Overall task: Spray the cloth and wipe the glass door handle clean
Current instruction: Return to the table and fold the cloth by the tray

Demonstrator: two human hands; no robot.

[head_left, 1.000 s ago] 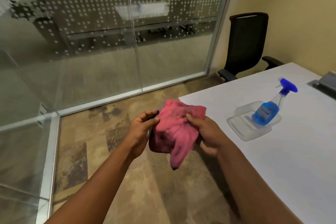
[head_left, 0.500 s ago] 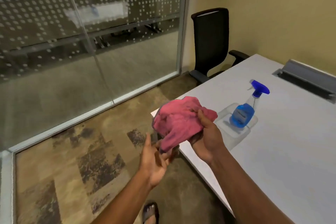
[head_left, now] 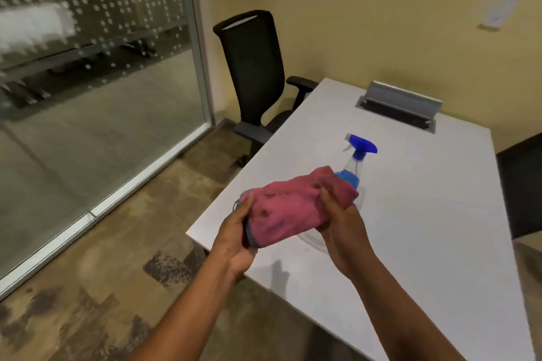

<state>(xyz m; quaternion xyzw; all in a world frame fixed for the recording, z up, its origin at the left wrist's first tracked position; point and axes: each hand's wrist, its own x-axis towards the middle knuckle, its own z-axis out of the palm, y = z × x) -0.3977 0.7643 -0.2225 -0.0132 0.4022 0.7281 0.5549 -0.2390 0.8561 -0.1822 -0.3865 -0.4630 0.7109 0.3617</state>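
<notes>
A bunched pink cloth (head_left: 290, 208) with dark stains is held between both hands above the near corner of the white table (head_left: 425, 214). My left hand (head_left: 234, 237) grips its left end from below. My right hand (head_left: 340, 231) grips its right end, fingers curled round it. Just behind the cloth stands a clear spray bottle (head_left: 356, 161) with blue liquid and a blue trigger head, in a clear plastic tray (head_left: 313, 242) that the cloth and my right hand mostly hide. No door handle is in view.
A glass wall (head_left: 96, 97) with a dotted frosted band runs along the left, with a metal frame at its foot. A black office chair (head_left: 255, 73) stands at the table's far corner. A grey cable box (head_left: 401, 107) is set in the tabletop. Another dark chair (head_left: 522, 184) is at right.
The view has swung right, away from the glass wall toward the table. My left hand, under the cloth half a second ago, now grips its left end; the cloth sits in front of the bottle.
</notes>
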